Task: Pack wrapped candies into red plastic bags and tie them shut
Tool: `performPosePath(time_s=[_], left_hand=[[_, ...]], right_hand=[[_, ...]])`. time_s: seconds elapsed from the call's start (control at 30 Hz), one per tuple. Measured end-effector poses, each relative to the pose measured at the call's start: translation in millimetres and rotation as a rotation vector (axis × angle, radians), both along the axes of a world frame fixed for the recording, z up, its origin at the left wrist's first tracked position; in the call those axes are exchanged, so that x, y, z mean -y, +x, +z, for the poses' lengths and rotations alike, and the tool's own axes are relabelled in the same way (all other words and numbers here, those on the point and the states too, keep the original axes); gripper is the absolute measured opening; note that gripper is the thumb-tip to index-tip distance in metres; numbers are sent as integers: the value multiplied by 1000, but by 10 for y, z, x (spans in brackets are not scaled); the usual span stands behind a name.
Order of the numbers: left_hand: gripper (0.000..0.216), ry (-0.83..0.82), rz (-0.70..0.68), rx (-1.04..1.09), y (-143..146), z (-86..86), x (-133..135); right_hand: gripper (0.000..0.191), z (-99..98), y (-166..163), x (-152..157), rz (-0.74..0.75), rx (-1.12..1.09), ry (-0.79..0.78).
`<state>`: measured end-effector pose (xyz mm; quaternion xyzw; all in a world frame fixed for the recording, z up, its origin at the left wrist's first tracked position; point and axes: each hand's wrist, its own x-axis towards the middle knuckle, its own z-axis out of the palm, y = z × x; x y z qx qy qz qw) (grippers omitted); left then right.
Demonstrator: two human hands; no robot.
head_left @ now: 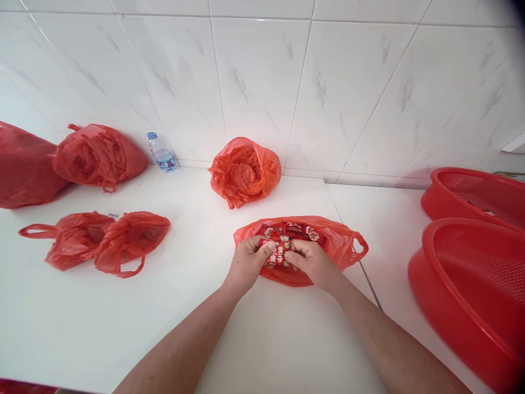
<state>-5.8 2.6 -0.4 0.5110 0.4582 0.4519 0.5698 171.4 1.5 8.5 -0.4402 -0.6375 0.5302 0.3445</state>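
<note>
Between my two hands is a small red printed packet (279,253) with white characters and a bit of green. My left hand (249,262) pinches its left end between thumb and fingers, and my right hand (310,261) grips the right end. Both hands are over the mouth of an open red plastic bag (287,280) lying on the white table. Inside that bag, behind the held packet, more red packets (305,232) with pale heart-shaped prints show. One handle of the bag sticks out to the right.
A bunched red bag (245,175) sits by the tiled wall. To the left are a water bottle (162,153), a full red bag (100,156), a larger red bag (24,167) and two smaller bags (77,238). Red plastic baskets (435,273) stand at the right.
</note>
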Motion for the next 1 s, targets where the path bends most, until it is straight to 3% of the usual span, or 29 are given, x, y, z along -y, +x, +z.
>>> performPosePath(time_s=[0.27,0.4,0.53,0.7,0.87,1.0], left_hand=[[22,254,85,-306,-28,-15,8],[17,423,37,-417,-10,-50,47],[21,703,68,-519,-54,-117,32],[36,1030,295,-616,-138,-85,-62],[35,1027,399,-689,-161,-75,-152],[32,950,431,-736,-173,-137,-182]], right_hand=[[20,-7,-73,41,-15,5,-2],[21,61,-54,48,-14,53,43],[25,96,131,40,-126,182,107],[31,15,453,17,-353,501,191],[26,-49,557,-44,-430,657,191],[23,22,560,-16,-549,700,208]])
